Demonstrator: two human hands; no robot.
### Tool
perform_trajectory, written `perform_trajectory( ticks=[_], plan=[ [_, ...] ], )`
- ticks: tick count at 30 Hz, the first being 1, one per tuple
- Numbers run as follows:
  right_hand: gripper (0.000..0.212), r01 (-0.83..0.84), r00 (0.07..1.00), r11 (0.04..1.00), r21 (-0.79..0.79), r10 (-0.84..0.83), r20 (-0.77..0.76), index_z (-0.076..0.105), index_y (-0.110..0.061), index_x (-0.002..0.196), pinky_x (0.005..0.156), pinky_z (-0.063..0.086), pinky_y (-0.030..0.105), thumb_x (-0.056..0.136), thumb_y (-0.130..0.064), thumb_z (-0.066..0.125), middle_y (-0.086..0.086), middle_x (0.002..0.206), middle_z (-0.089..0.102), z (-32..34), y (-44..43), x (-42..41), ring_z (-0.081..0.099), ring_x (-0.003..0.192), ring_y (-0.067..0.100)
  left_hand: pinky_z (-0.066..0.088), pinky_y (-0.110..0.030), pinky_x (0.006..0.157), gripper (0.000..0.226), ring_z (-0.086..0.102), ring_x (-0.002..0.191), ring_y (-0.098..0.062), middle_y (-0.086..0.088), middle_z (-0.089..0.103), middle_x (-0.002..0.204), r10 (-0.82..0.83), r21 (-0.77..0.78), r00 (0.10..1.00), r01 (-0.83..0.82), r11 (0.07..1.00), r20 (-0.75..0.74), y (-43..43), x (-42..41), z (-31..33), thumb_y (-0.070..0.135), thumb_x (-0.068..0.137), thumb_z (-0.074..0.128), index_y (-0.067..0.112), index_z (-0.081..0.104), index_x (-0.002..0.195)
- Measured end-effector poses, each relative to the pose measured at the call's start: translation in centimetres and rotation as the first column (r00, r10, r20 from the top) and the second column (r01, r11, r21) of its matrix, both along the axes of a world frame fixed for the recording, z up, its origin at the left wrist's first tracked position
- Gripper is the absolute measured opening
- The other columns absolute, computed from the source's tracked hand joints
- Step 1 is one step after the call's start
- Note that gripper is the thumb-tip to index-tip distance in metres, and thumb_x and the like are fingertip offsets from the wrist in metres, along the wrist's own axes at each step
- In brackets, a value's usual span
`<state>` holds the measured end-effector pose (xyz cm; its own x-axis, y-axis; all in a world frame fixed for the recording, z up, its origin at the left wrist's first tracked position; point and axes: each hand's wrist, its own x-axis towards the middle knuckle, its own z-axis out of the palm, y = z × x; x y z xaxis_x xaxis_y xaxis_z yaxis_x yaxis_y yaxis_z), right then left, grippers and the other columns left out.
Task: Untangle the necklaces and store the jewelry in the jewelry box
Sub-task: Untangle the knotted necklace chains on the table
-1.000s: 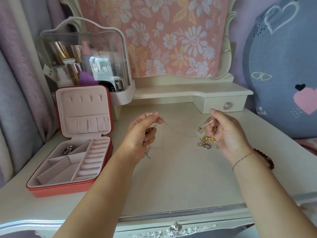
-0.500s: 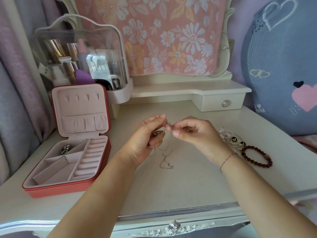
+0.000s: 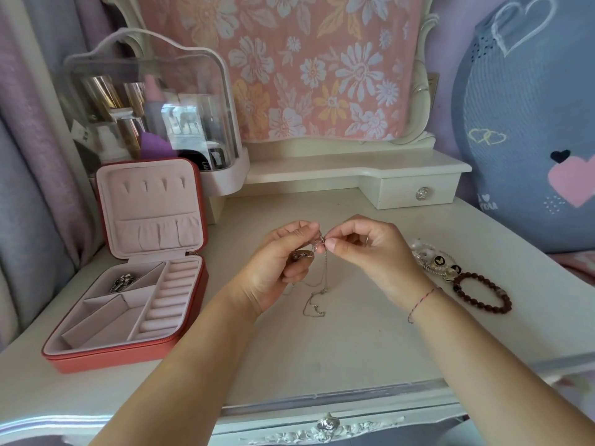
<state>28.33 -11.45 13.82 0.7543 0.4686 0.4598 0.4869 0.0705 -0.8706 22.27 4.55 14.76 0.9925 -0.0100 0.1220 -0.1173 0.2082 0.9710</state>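
Left hand (image 3: 277, 262): centre of frame, raised over the counter (image 3: 354, 342); fingers (image 3: 302, 233) together, pinching the top of the chain (image 3: 314, 304); a small metal piece (image 3: 301, 255) tucked under the curled lower fingers.
Right hand (image 3: 363, 252): just right of centre, tip to tip with the left; thumb and forefinger clamped on the same knot of chain, other fingers loosely curled.
Chain: thin, silver, hanging from the pinch between both hands; lower loops lying on the counter below the hands, right of the box (image 3: 112, 360).
Box: lower left of frame, red outside, pink inside, open, lid (image 3: 151, 207) standing upright at the back.
Box contents: one silver item (image 3: 122, 282) in the rear left compartment; kind cannot be told.
Bracelet (image 3: 483, 292): dark beads, flat on the counter at right, just beyond the right wrist.
Pearl pile (image 3: 434, 259): pearly strands with two black round charms, touching the bracelet's upper left side.
Wrist string (image 3: 421, 300): thin, red, round the right wrist.
Case (image 3: 154, 101): clear, upper left, behind the box, with cosmetics inside.
Drawer (image 3: 418, 194): small, white, glass knob, upper right of the counter.
Cloth (image 3: 306, 59): pink with flowers, top centre.
Pillow (image 3: 531, 123): blue with hearts, far right.
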Motion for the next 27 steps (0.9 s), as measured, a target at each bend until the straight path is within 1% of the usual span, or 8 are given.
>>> perform_trajectory(
  ticks=[3, 6, 8, 12, 18, 21, 25, 27],
  plan=[
    [0.007, -0.003, 1.0, 0.999, -0.039, 0.003, -0.006, 0.073, -0.013, 0.08, 0.077, 0.05, 0.04, 0.085, -0.009, 0.07, 0.012, 0.088, 0.071, -0.1, 0.06, 0.09, 0.059, 0.081, 0.035, 0.014, -0.019, 0.039, 0.014, 0.023, 0.036, -0.005, 0.002, 0.056, 0.07, -0.011, 0.02, 1.0, 0.01, 1.0, 0.013, -0.08, -0.02, -0.09, 0.026, 0.084, 0.059, 0.015, 0.058, 0.074],
    [0.011, -0.014, 1.0, 0.996, -0.087, 0.011, -0.029, 0.071, -0.017, 0.079, 0.07, 0.043, 0.024, 0.088, -0.012, 0.066, -0.001, 0.077, 0.07, -0.2, 0.12, 0.15, 0.052, 0.07, 0.013, 0.018, -0.018, 0.039, 0.011, 0.024, 0.038, -0.006, 0.001, 0.052, 0.069, 0.006, 0.049, 1.0, -0.006, 0.999, 0.007, -0.09, 0.02, -0.13, 0.02, 0.081, 0.063, 0.017, 0.055, 0.073],
    [0.012, -0.017, 0.997, 0.997, -0.081, 0.011, -0.08, 0.069, -0.019, 0.08, 0.069, 0.039, 0.02, 0.09, -0.015, 0.064, -0.005, 0.072, 0.061, -0.27, 0.21, 0.25, 0.049, 0.07, 0.007, 0.022, -0.019, 0.041, 0.017, 0.027, 0.042, -0.009, 0.002, 0.046, 0.065, 0.053, 0.094, 0.999, -0.052, 0.994, -0.012, -0.12, 0.1, -0.14, 0.015, 0.076, 0.066, 0.02, 0.05, 0.071],
    [0.009, -0.057, 0.991, 0.996, -0.075, 0.048, -0.126, 0.066, -0.02, 0.082, 0.076, 0.039, 0.024, 0.09, -0.025, 0.063, -0.003, 0.079, 0.059, -0.3, 0.2, 0.44, 0.05, 0.078, 0.009, 0.031, -0.019, 0.046, 0.024, 0.039, 0.052, -0.009, 0.0, 0.053, 0.076, 0.112, 0.14, 0.994, -0.113, 0.984, 0.012, -0.34, 0.12, -0.21, 0.01, 0.069, 0.071, 0.026, 0.056, 0.059],
    [0.012, -0.037, 0.989, 0.997, -0.061, 0.027, -0.145, 0.065, -0.019, 0.08, 0.078, 0.04, 0.023, 0.091, -0.014, 0.064, -0.002, 0.078, 0.059, -0.31, 0.2, 0.55, 0.05, 0.077, 0.01, 0.031, -0.019, 0.047, 0.03, 0.041, 0.054, -0.01, 0.004, 0.059, 0.071, 0.131, 0.115, 0.991, -0.134, 0.984, 0.033, -0.45, 0.12, -0.12, 0.0, 0.079, 0.073, 0.019, 0.05, 0.072],
    [0.006, -0.035, 0.989, 0.998, -0.059, 0.025, -0.148, 0.067, -0.022, 0.079, 0.081, 0.04, 0.027, 0.085, -0.021, 0.068, 0.002, 0.081, 0.059, -0.36, 0.06, 0.62, 0.051, 0.08, 0.013, 0.033, -0.019, 0.046, 0.027, 0.043, 0.052, -0.009, 0.004, 0.056, 0.066, 0.156, 0.121, 0.987, -0.159, 0.98, 0.034, -0.52, 0.15, -0.24, 0.0, 0.083, 0.068, 0.018, 0.051, 0.072],
    [0.011, -0.049, 0.986, 0.996, -0.075, 0.036, -0.164, 0.065, -0.018, 0.081, 0.079, 0.039, 0.024, 0.09, -0.013, 0.064, -0.001, 0.079, 0.058, -0.39, 0.1, 0.54, 0.05, 0.078, 0.009, 0.034, -0.019, 0.046, 0.028, 0.041, 0.052, -0.008, 0.0, 0.049, 0.069, 0.145, 0.135, 0.989, -0.148, 0.98, 0.031, -0.45, 0.29, -0.46, -0.001, 0.087, 0.065, 0.019, 0.052, 0.072],
    [0.007, -0.073, 0.983, 0.994, -0.08, 0.058, -0.176, 0.065, -0.018, 0.081, 0.078, 0.039, 0.022, 0.087, -0.018, 0.067, -0.001, 0.079, 0.058, -0.35, 0.25, 0.32, 0.05, 0.078, 0.008, 0.034, -0.019, 0.047, 0.028, 0.04, 0.053, -0.008, -0.003, 0.047, 0.073, 0.136, 0.142, 0.99, -0.138, 0.98, 0.025, -0.4, 0.37, -0.53, 0.001, 0.086, 0.066, 0.02, 0.051, 0.072]
  ],
)
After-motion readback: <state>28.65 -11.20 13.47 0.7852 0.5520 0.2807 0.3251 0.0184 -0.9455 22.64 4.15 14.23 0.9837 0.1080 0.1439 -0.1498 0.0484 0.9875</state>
